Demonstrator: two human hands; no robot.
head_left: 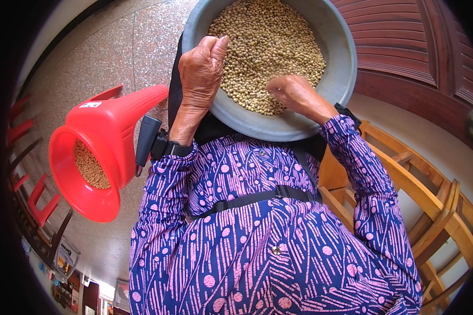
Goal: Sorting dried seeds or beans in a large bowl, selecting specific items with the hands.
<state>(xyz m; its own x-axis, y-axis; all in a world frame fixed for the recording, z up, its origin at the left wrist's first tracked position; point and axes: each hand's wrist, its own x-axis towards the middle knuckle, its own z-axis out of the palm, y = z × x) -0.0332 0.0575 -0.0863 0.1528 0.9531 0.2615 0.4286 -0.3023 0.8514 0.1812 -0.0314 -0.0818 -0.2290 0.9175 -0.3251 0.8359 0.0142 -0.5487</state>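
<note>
A wide grey basin [341, 59] rests on my lap, holding many pale dried beans [272, 47] with some darker ones among them. My left hand [203, 65], curled with the thumb against the bent fingers, is at the basin's left rim; whether anything is inside it is hidden. Over the near right part of the beans is my right hand [291, 92], its fingers pointing down at them and slightly blurred; its fingertips are partly hidden. A red plastic stool [122, 114] stands to the left, with a red bowl [55, 169] of yellowish beans [90, 165] at it.
Wooden chairs [402, 185] stand close by my right elbow. Beyond the basin at the right is a dark red louvred wooden door [394, 43]. The speckled floor [153, 47] lies at the left, with more red stools [41, 201] farther off.
</note>
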